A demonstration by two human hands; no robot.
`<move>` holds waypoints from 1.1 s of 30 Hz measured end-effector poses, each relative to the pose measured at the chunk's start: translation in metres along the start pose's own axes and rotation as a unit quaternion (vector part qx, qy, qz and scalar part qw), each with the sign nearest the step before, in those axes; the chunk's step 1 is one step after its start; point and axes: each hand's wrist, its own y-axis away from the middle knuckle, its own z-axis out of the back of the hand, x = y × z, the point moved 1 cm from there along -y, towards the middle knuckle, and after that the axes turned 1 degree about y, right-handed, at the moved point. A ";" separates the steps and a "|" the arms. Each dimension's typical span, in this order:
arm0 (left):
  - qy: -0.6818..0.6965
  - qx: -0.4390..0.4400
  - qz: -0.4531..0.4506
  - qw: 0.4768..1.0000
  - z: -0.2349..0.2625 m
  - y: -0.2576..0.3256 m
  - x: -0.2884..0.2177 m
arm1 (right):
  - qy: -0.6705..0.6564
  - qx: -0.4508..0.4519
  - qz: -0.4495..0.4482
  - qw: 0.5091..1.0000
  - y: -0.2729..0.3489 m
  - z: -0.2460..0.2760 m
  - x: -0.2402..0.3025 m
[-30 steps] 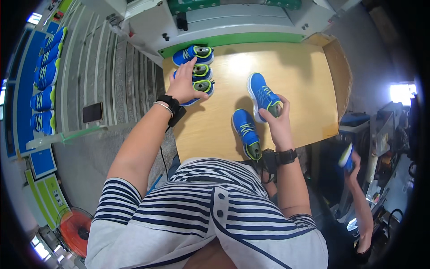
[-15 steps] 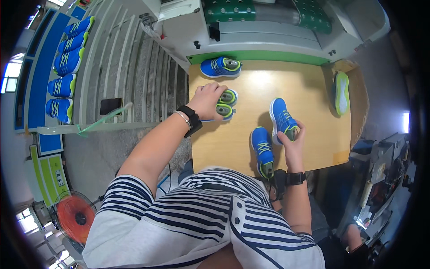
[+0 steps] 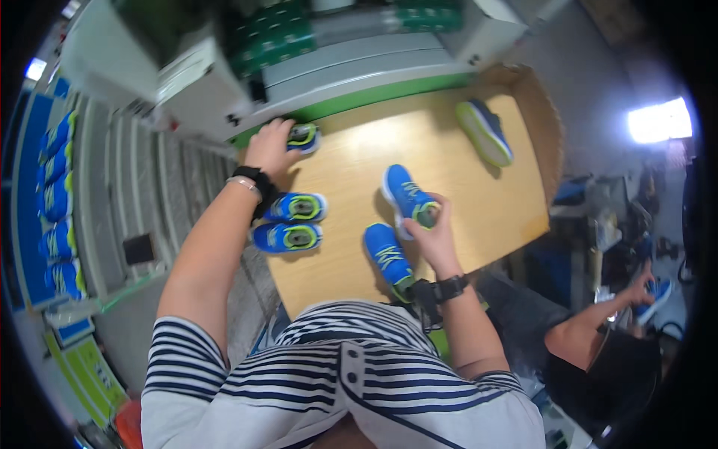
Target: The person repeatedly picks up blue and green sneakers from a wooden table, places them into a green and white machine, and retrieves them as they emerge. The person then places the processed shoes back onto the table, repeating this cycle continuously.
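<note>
Shoes on a wooden counter [image 3: 344,172]. The right hand [image 3: 435,233] pinches the heel of the central blue shoe [image 3: 404,187], mid-counter; the left hand [image 3: 271,148] spans the front of the corner shoe [image 3: 304,139], firmness indeterminable. Uppers are probably light and pliant, soles grippy; the heel, likely stiffened by a grey insert [image 3: 426,218], offers the surest hold.
</note>
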 end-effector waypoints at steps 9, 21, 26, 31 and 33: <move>0.078 0.109 -0.178 0.975 0.001 0.026 -0.007 | 0.021 0.060 0.071 0.995 -0.061 -0.034 0.032; 0.253 -0.142 0.224 0.930 -0.023 0.197 -0.011 | 0.083 0.305 0.185 0.931 -0.150 -0.146 0.040; 0.320 -0.027 0.312 0.894 -0.064 0.207 -0.047 | 0.191 0.223 0.354 0.888 -0.135 -0.166 0.050; 0.261 -0.049 0.310 0.913 -0.043 0.151 -0.045 | 0.393 0.200 0.257 0.860 -0.106 -0.174 0.078; 0.247 -0.027 0.279 0.928 -0.043 0.154 -0.036 | 0.389 0.185 0.239 0.870 -0.101 -0.175 0.080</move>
